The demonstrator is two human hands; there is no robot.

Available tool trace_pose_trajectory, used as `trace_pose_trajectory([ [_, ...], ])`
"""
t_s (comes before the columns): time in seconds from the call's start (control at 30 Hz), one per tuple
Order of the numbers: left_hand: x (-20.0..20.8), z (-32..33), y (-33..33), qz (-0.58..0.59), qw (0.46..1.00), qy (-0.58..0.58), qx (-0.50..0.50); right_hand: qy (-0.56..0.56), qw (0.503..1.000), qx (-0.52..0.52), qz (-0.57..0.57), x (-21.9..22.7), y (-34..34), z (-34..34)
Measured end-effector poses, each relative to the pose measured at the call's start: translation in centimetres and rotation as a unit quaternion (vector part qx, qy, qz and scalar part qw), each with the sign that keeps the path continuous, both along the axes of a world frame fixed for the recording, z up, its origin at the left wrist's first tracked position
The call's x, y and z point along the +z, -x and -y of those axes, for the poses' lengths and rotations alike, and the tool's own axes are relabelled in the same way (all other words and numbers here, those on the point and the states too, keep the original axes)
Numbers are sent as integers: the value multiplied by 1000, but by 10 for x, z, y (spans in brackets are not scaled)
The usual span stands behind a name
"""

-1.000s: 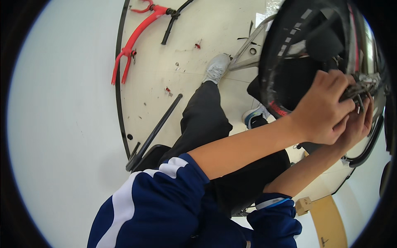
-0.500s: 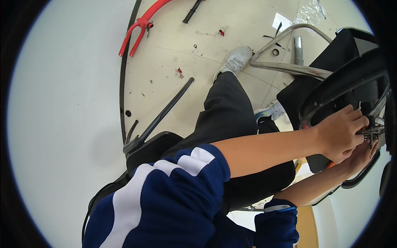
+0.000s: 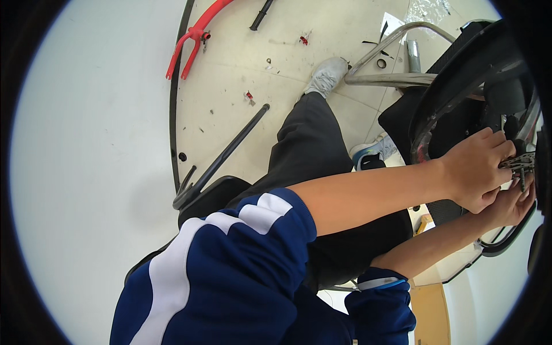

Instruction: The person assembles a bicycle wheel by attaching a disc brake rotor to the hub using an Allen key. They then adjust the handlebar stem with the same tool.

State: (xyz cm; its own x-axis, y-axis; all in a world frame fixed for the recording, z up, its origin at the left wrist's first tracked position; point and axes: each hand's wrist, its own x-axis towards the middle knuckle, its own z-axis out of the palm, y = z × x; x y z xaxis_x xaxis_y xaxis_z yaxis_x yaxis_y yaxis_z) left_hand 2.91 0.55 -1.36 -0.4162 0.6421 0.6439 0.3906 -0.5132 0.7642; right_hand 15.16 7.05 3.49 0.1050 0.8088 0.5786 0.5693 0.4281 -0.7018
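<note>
At the far right, my left hand (image 3: pixel 474 171) is closed beside a silver, perforated metal part (image 3: pixel 519 163) with slots. Its fingertips reach the near side of that part, but what they pinch is hidden. Just below it, my right hand (image 3: pixel 513 202) has its fingers curled at the underside of the same metal part, near a short dark pin. A large black curved rim (image 3: pixel 425 129) arches around the spot where both hands are. Darkness at the edge of the picture cuts off the far side of the metal part.
A chair with bent chrome tubes (image 3: pixel 382 80) stands in front, right. On the pale floor lie a red bicycle fork (image 3: pixel 198 33), a black-gripped bar (image 3: pixel 261 15), a metal tube (image 3: pixel 413 56), a black ring (image 3: pixel 382 63) and small scraps. A dark tubular leg (image 3: pixel 236 141) sticks out at left.
The black rim and metal part have turned or shifted slightly, showing more of the slotted face. Both hands have moved a little with it, the right hand slightly upward. The view has shifted a little.
</note>
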Motion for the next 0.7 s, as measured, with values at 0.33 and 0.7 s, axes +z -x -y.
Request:
trace_pose_trajectory([
  [0.33, -4, -7, -8, -4, 1000, -3, 12, -186, 966, 12, 177, 0, -21, -18],
  [0.7, 1, 7, 9, 12, 1000, -13, -21, -168, 970, 66, 160, 3, -6, -5],
])
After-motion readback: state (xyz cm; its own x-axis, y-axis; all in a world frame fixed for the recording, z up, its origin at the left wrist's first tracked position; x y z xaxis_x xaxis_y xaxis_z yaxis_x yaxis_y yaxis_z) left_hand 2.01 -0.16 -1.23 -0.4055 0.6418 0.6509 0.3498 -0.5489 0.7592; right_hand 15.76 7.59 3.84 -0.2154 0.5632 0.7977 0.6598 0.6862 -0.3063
